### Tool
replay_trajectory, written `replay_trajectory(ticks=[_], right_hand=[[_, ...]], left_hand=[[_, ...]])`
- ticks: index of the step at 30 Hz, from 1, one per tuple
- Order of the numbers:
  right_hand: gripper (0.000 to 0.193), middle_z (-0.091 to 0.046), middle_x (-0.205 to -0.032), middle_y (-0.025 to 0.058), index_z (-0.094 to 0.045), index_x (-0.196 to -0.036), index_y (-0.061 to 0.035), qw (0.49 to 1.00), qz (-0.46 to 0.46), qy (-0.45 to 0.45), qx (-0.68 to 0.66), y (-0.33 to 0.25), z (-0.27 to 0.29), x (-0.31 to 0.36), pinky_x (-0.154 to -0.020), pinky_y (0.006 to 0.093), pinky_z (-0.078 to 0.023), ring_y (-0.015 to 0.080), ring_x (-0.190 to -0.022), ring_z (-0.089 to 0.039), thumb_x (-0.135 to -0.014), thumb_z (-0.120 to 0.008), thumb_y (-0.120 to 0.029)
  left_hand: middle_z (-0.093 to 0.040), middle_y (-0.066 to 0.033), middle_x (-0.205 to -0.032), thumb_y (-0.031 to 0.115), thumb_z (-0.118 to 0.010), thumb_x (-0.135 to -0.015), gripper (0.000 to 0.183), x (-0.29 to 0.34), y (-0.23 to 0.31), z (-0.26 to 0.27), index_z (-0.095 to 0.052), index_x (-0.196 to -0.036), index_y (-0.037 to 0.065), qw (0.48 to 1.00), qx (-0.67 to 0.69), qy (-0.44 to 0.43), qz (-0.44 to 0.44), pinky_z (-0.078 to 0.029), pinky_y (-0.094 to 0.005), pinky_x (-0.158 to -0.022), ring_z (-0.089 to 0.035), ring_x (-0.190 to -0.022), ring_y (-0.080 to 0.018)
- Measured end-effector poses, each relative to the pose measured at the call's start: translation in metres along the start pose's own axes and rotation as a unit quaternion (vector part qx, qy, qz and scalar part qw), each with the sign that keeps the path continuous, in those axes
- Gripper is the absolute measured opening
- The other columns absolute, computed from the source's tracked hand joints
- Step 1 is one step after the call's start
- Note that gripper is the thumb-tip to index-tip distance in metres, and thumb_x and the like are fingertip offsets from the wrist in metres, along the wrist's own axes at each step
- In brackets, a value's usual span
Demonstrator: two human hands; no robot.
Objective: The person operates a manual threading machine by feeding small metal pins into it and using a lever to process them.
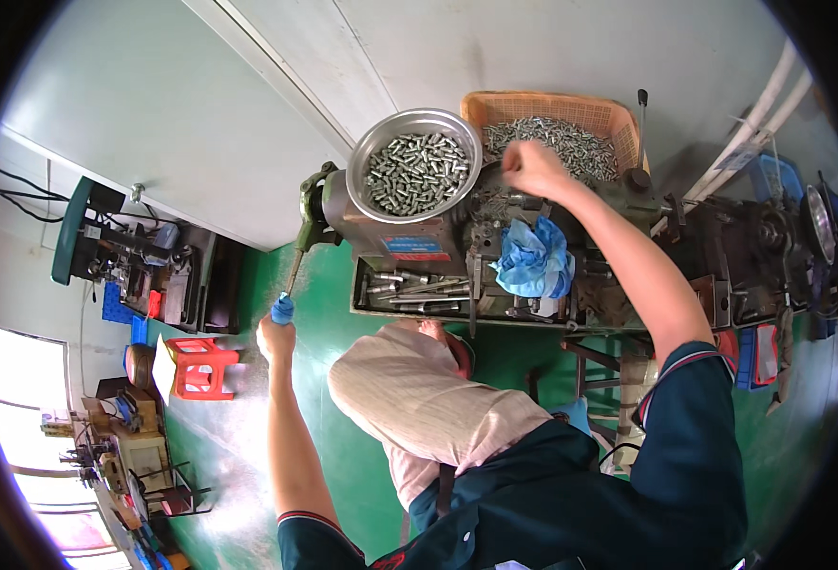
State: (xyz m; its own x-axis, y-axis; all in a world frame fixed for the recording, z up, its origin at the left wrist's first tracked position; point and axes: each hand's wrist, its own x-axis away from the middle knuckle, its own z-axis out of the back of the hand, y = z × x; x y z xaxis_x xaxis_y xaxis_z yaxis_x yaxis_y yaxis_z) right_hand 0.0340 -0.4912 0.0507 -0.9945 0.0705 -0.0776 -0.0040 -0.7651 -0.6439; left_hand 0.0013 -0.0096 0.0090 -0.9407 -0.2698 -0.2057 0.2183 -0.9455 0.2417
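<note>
My left hand is closed around the blue-wrapped grip of a lever, whose rod runs up to a green bracket on the machine. My right hand is raised over the machine, between the bowl and the basket, its fingers curled together and slightly blurred; anything inside them is too small or hidden. A round steel bowl full of small metal pins sits on top of the machine. Behind my right hand, an orange-brown plastic basket holds many similar pins. Beneath my right forearm lies a crumpled blue cloth.
A tray of metal rods and tools lies along the machine's front. An upright black-knobbed lever stands right of the basket. Another machine is farther right. A red stool and more machinery are on the left.
</note>
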Motion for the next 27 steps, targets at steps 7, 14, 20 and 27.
replay_trajectory(ticks=[7,14,20,27], right_hand=[[0.021,-0.060,-0.073,0.0100,-0.060,-0.073,-0.0056,0.996,0.012,-0.068,-0.053,0.000,-0.034,-0.008,-0.064,0.0329,-0.044,0.0251,-0.072,-0.058,-0.056,-0.059,-0.018],[0.021,-0.061,-0.073,0.0086,-0.062,-0.073,-0.0063,0.991,0.020,-0.113,-0.069,-0.005,-0.031,-0.008,-0.064,0.0312,-0.044,0.0230,-0.070,-0.058,-0.056,-0.062,-0.019],[0.016,-0.060,-0.063,0.0090,-0.062,-0.066,-0.0056,0.993,0.050,-0.084,-0.062,-0.005,-0.030,-0.011,-0.059,0.0300,-0.045,0.0228,-0.062,-0.058,-0.056,-0.063,-0.018],[0.004,-0.058,-0.061,0.0042,-0.058,-0.061,-0.0114,0.919,0.114,0.328,0.188,-0.017,0.011,-0.027,-0.062,0.0421,-0.041,0.0232,-0.067,-0.053,-0.062,-0.062,-0.013]], left_hand=[[-0.057,-0.0202,-0.067,0.011,-0.051,-0.062,0.014,0.008,-0.001,-0.004,-0.059,-0.072,0.004,1.000,0.005,-0.001,0.014,-0.045,-0.0415,-0.062,-0.056,-0.067,-0.0369],[-0.057,-0.0209,-0.069,0.011,-0.053,-0.061,0.016,0.047,0.047,-0.002,-0.058,-0.072,0.002,0.998,0.037,-0.008,0.047,-0.045,-0.0421,-0.065,-0.056,-0.069,-0.0373],[-0.058,-0.0205,-0.070,0.012,-0.053,-0.061,0.015,0.053,0.054,0.003,-0.057,-0.072,0.002,0.997,0.049,-0.002,0.062,-0.045,-0.0419,-0.065,-0.056,-0.069,-0.0367],[-0.057,-0.0203,-0.068,0.011,-0.054,-0.061,0.015,0.054,0.060,0.003,-0.057,-0.071,0.002,0.996,0.054,-0.007,0.067,-0.045,-0.0418,-0.065,-0.056,-0.069,-0.0365]])
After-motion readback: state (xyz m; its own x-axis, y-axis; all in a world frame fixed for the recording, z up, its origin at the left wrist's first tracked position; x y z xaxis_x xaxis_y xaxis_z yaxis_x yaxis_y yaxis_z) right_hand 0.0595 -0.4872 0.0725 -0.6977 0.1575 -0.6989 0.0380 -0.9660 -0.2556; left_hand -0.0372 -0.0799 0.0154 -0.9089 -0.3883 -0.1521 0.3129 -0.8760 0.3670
